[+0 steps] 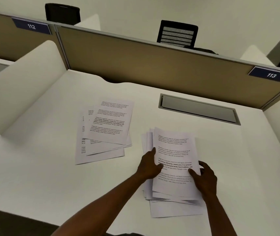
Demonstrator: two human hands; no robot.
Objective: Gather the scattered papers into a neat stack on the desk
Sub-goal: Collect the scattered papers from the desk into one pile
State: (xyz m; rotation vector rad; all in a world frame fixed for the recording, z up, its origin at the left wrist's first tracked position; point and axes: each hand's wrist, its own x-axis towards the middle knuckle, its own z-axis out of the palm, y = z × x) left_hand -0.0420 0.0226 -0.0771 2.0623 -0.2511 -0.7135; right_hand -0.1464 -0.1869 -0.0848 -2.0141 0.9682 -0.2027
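A loose pile of printed white sheets [173, 150] lies on the white desk [42, 167] in front of me, its edges fanned out and uneven. My left hand [150, 165] presses against the pile's left edge, thumb on the top sheet. My right hand [204, 178] grips the pile's right edge, thumb over the top sheet and fingers behind. A second, smaller group of overlapping printed sheets [106, 128] lies skewed on the desk to the left, untouched by either hand.
A grey cable hatch [198, 109] is set into the desk behind the pile. A tan partition [135, 60] with labels 112 and 113 closes the back; white side dividers [23, 82] flank the desk. Black chairs [177, 34] stand beyond.
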